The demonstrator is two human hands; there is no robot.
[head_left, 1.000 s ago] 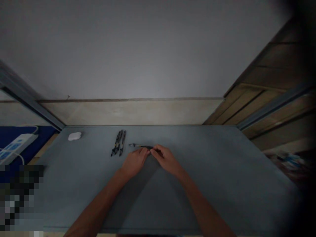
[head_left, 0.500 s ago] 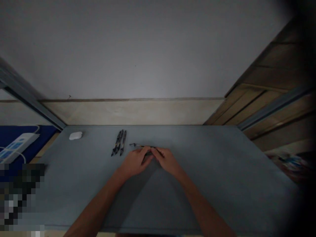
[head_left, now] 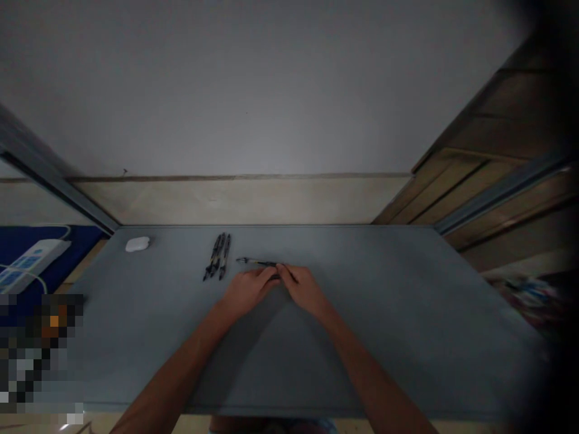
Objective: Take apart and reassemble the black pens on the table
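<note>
Just beyond the fingers, a slim pen (head_left: pixel 257 261) with a clear tip end and a dark body lies crosswise, its right end running behind my right fingertips. My right hand (head_left: pixel 304 289) is closed, thumb and fingers pinched on a dark pen. Close against it, my left hand (head_left: pixel 246 292) is closed too, its thumb and forefinger on a short dark piece that looks like part of a pen. The fingers hide most of what they hold. To the left, several dark pens (head_left: pixel 217 256) lie side by side, pointing away from me.
A white earbud case (head_left: pixel 137 244) sits near the far left corner of the grey table (head_left: pixel 384 313). Beyond the left edge are a white power strip (head_left: pixel 31 262) and cables on blue cloth. A wall (head_left: pixel 253 202) closes the back; metal posts rise at both far corners.
More of the dark body of the crosswise pen shows beside my right fingertips. My fingers have shifted slightly and draw closer together. The whole view has tilted a little.
</note>
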